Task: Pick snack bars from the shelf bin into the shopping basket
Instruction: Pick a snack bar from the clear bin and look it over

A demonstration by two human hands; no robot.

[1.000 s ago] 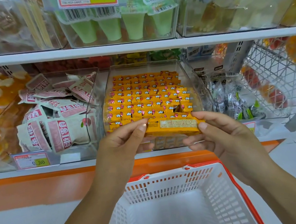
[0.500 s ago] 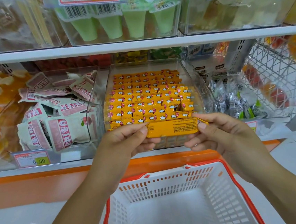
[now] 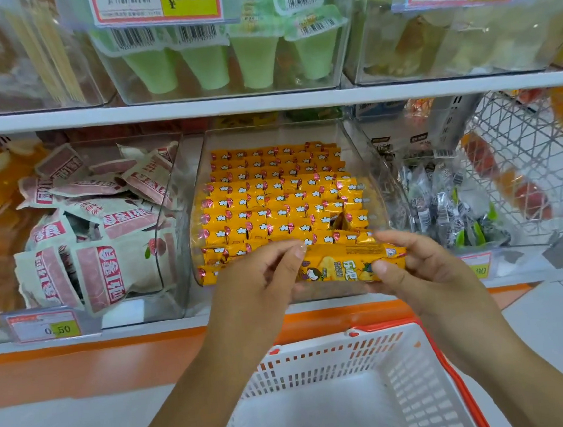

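We hold one snack bar (image 3: 346, 262) between both hands, just in front of the shelf bin (image 3: 367, 170) and level with its front wall. The left hand (image 3: 262, 277) has its fingers curled in and pinches the bar's left end, which it mostly hides. The right hand (image 3: 426, 268) pinches the right end between thumb and fingertips, with the crimped edge of the wrapper poking out past them. Neither hand is spread.

The bar's long axis runs left to right, roughly level, with its printed yellow face tipped toward us. Behind it the stacked bars (image 3: 272, 200) lie the same way in tidy rows, and a small gap shows near the front right of the stack.

What matters for the coming move is where the shopping basket (image 3: 322, 364) lies from the bar: below it and nearer to us, its open mouth almost directly under both hands, with only the orange shelf edge (image 3: 80, 353) between bin and basket. We judge the bar is out of the bin but not yet placed — it needs only to come down and slightly toward us. Both hands are about equally near, so either one could carry it once the other lets go. The basket is wide enough that the bar's crosswise lie should fit without turning.
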